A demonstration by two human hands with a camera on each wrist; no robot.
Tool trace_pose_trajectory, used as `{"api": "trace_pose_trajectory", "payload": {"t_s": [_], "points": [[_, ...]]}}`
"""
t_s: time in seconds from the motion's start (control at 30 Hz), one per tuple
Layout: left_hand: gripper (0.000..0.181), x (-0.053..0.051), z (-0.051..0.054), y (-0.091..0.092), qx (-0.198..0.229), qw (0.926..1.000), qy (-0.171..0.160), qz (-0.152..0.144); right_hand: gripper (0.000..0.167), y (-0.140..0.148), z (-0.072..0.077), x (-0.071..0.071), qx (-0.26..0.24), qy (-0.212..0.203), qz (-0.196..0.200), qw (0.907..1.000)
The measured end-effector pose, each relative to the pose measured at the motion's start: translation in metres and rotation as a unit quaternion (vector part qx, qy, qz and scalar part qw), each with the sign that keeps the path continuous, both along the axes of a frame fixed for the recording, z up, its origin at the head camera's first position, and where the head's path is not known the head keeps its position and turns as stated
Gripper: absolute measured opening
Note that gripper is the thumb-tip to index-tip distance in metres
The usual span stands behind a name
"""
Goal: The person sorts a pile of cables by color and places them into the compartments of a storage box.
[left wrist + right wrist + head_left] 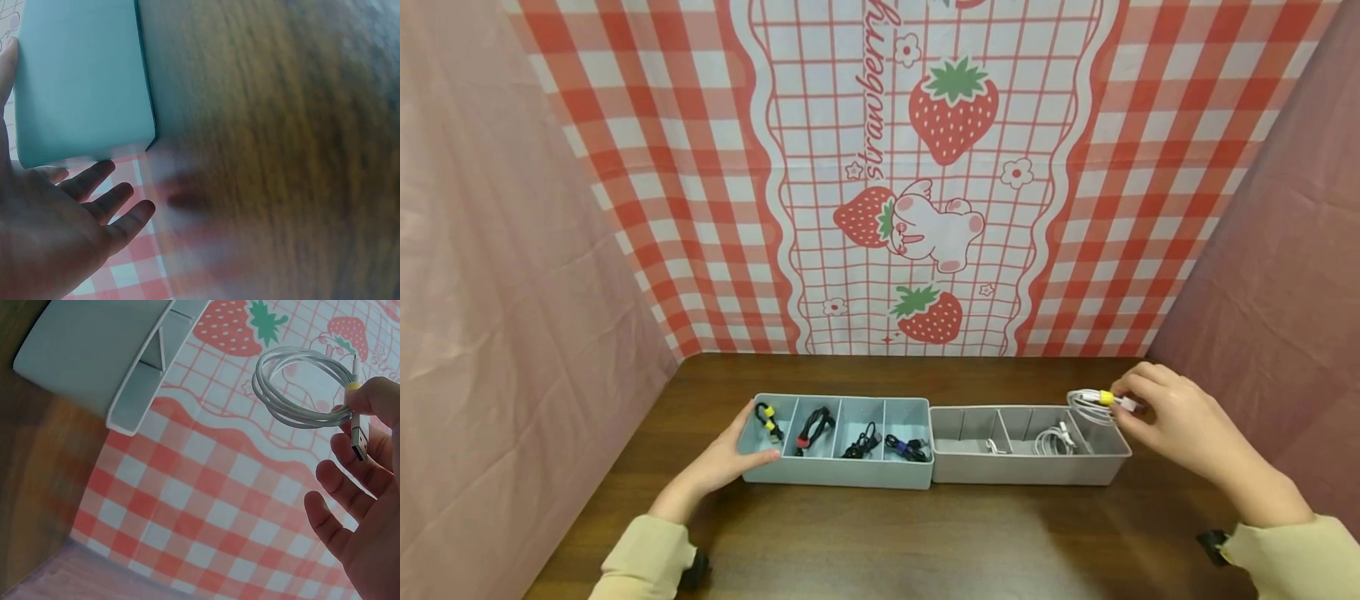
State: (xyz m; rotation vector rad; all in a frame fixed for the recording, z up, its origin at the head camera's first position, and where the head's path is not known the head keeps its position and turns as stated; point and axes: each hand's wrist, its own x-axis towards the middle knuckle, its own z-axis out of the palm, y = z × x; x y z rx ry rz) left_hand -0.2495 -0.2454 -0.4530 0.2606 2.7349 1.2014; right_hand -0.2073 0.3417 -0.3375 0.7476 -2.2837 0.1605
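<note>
In the head view my right hand pinches a coiled white USB cable above the right end of the grey divided box. A yellow tie bands that coil, and its USB plug points down past my fingers in the right wrist view. My left hand rests at the left end of the light blue divided box, its thumb lying over the front rim. Its other fingers are extended and spread beside the box end in the left wrist view.
Black cables lie in the blue box's compartments, some with yellow, red or purple ties. A white coiled cable and a small white piece lie in the grey box. Both boxes stand end to end on a brown table before a checked cloth.
</note>
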Motion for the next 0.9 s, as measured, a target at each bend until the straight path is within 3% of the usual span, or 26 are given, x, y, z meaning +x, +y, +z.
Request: {"api": "trace_pose_trajectory", "payload": {"t_s": [0.23, 0.53, 0.9], "points": [[0.104, 0.000, 0.000, 0.000, -0.001, 1.0000, -0.003, -0.001, 0.023, 0.004, -0.005, 0.000, -0.012, -0.012, -0.032, 0.9994], [0.105, -0.001, 0.000, -0.001, -0.002, 1.0000, -0.004, -0.003, 0.022, 0.012, -0.017, -0.001, -0.017, -0.056, -0.076, 0.9954], [0.104, -0.001, 0.000, 0.000, -0.003, 0.9999, -0.013, 0.002, 0.018, 0.021, -0.035, -0.005, -0.034, -0.081, -0.098, 0.9913]]}}
